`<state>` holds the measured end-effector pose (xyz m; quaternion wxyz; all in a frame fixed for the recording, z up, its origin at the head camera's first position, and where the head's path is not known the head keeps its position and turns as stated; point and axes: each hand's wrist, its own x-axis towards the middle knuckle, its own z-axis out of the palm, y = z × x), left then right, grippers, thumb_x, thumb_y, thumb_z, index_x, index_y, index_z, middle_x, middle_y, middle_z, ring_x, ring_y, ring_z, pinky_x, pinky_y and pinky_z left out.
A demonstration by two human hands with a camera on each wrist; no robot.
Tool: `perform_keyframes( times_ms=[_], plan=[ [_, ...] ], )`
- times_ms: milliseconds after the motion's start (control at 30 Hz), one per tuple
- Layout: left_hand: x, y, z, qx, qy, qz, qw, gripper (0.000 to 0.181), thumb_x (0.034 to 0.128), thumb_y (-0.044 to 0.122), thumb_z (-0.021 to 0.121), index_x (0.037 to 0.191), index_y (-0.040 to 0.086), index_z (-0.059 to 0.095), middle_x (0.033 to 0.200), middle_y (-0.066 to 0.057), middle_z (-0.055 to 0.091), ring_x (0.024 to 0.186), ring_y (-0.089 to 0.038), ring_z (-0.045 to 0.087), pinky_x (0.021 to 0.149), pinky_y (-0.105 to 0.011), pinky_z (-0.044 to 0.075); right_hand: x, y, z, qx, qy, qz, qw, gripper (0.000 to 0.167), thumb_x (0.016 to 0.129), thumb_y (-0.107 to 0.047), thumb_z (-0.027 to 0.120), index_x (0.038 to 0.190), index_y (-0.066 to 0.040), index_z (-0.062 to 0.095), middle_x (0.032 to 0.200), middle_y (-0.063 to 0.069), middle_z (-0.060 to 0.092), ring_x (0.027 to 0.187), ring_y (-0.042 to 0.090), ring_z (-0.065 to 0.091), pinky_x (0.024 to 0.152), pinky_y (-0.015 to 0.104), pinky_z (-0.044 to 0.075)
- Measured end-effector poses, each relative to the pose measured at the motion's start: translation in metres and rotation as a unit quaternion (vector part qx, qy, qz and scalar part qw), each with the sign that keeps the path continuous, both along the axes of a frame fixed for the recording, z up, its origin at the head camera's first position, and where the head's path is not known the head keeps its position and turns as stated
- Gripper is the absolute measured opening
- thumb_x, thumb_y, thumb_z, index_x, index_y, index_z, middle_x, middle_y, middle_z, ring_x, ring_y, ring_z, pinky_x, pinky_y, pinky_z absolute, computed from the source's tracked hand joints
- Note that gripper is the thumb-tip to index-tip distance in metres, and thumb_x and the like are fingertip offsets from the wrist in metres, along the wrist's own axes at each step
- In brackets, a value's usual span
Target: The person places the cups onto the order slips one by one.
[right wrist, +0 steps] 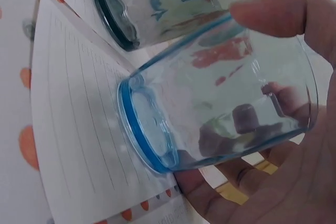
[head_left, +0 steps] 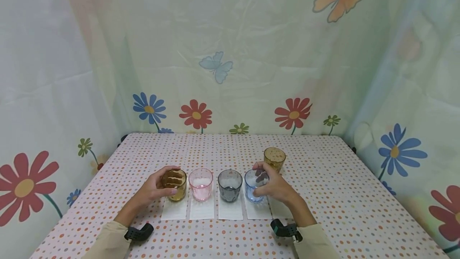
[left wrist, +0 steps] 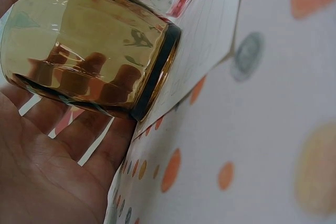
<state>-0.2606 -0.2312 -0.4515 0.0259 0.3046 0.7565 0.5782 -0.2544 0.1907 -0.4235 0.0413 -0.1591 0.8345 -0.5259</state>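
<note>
My left hand (head_left: 152, 187) curls round an amber glass (head_left: 178, 193) at the left end of a row, thumb in front and fingers behind. In the left wrist view this amber glass (left wrist: 89, 45) stands with its base at a lined paper slip. At the row's right end my right hand (head_left: 274, 185) holds a clear blue glass (head_left: 252, 197) between thumb and fingers. The right wrist view has the blue glass (right wrist: 210, 98) upright, its base over lined paper (right wrist: 79, 114). Between the hands stand a pink glass (head_left: 201, 187) and a grey glass (head_left: 230, 187).
Another amber glass (head_left: 274, 157) stands behind my right hand, off the row. White lined paper slips (head_left: 230, 213) lie side by side under the row, one partly beneath my right wrist. The dotted tablecloth (head_left: 201, 241) covers the table, with a flowered curtain (head_left: 251, 31) around it.
</note>
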Motion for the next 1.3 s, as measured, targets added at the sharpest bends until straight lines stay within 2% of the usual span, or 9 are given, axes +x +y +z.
perform_keyframes(
  times_ms=[133, 267, 367, 467, 633, 867, 1067, 1200, 1300],
  plan=[
    [-0.001, 0.000, 0.001, -0.003, -0.007, 0.006, 1.0000, 0.061, 0.0917, 0.008, 0.070, 0.148, 0.005, 0.045, 0.134, -0.024, 0.059, 0.120, -0.039, 0.061, 0.098, -0.035, 0.054, -0.001, 0.006, 0.004, -0.008, 0.000, 0.011, 0.9999, 0.075, 0.065, -0.008, 0.086, 0.131, -0.002, 0.052, 0.124, 0.025, 0.052, 0.110, 0.034, 0.053, 0.084, 0.037, 0.051],
    [-0.004, 0.001, 0.000, 0.001, -0.009, -0.002, 1.0000, 0.061, 0.0919, 0.007, 0.069, 0.148, 0.002, 0.044, 0.135, -0.025, 0.058, 0.121, -0.040, 0.060, 0.099, -0.033, 0.054, -0.003, 0.013, 0.007, -0.009, 0.006, 0.035, 0.9993, 0.074, 0.071, -0.013, 0.090, 0.134, -0.001, 0.053, 0.126, 0.027, 0.054, 0.112, 0.036, 0.054, 0.087, 0.040, 0.051],
    [-0.005, 0.000, 0.000, 0.008, -0.007, -0.010, 0.9999, 0.062, 0.0921, 0.005, 0.069, 0.148, -0.001, 0.042, 0.136, -0.027, 0.056, 0.121, -0.040, 0.060, 0.099, -0.033, 0.054, -0.004, 0.016, 0.009, -0.009, 0.018, 0.055, 0.9983, 0.070, 0.077, -0.013, 0.087, 0.137, 0.001, 0.053, 0.130, 0.027, 0.056, 0.115, 0.038, 0.056, 0.095, 0.048, 0.050],
    [-0.005, 0.001, 0.000, 0.010, -0.004, -0.013, 0.9999, 0.062, 0.0918, 0.007, 0.069, 0.147, 0.000, 0.043, 0.136, -0.028, 0.056, 0.121, -0.039, 0.061, 0.098, -0.033, 0.054, -0.004, 0.017, 0.013, -0.007, 0.037, 0.063, 0.9973, 0.057, 0.089, -0.015, 0.077, 0.138, 0.002, 0.053, 0.136, 0.026, 0.056, 0.123, 0.041, 0.055, 0.106, 0.058, 0.042],
    [-0.007, 0.004, 0.000, 0.010, -0.007, -0.015, 0.9998, 0.061, 0.0915, 0.009, 0.070, 0.147, 0.004, 0.045, 0.135, -0.026, 0.058, 0.121, -0.043, 0.060, 0.099, -0.033, 0.054, -0.004, 0.013, 0.017, 0.010, 0.083, 0.049, 0.9953, 0.042, 0.099, -0.018, 0.064, 0.135, 0.003, 0.057, 0.135, 0.024, 0.060, 0.129, 0.043, 0.053, 0.112, 0.064, 0.035],
    [-0.006, 0.003, 0.001, 0.003, -0.014, -0.008, 0.9999, 0.062, 0.0920, 0.011, 0.070, 0.148, 0.007, 0.045, 0.136, -0.025, 0.058, 0.122, -0.045, 0.058, 0.099, -0.032, 0.053, -0.008, 0.006, 0.019, 0.030, 0.126, 0.001, 0.9915, 0.037, 0.098, -0.021, 0.068, 0.129, -0.001, 0.061, 0.126, 0.020, 0.065, 0.120, 0.040, 0.061, 0.101, 0.061, 0.048],
    [-0.002, 0.001, 0.000, 0.007, -0.008, -0.007, 0.9999, 0.061, 0.0918, 0.009, 0.069, 0.148, 0.004, 0.044, 0.135, -0.026, 0.058, 0.120, -0.040, 0.061, 0.098, -0.032, 0.054, -0.016, 0.002, 0.025, 0.027, 0.214, -0.054, 0.9750, 0.034, 0.096, -0.018, 0.071, 0.124, -0.001, 0.064, 0.118, 0.016, 0.068, 0.111, 0.035, 0.064, 0.095, 0.060, 0.053],
    [-0.001, 0.000, -0.001, 0.005, -0.006, -0.003, 1.0000, 0.061, 0.0916, 0.009, 0.070, 0.147, 0.003, 0.044, 0.134, -0.025, 0.058, 0.119, -0.037, 0.062, 0.098, -0.032, 0.054, -0.020, 0.004, 0.028, 0.019, 0.286, -0.094, 0.9533, 0.032, 0.094, -0.012, 0.071, 0.122, 0.002, 0.064, 0.117, 0.018, 0.068, 0.104, 0.037, 0.066, 0.086, 0.056, 0.057],
    [-0.001, 0.000, -0.001, 0.002, -0.006, 0.000, 1.0000, 0.061, 0.0914, 0.009, 0.070, 0.147, 0.003, 0.045, 0.134, -0.025, 0.058, 0.119, -0.037, 0.062, 0.098, -0.032, 0.054, -0.022, 0.006, 0.029, 0.021, 0.330, -0.118, 0.9361, 0.032, 0.094, -0.010, 0.070, 0.122, 0.003, 0.064, 0.119, 0.019, 0.068, 0.106, 0.037, 0.064, 0.087, 0.055, 0.056]
  ],
)
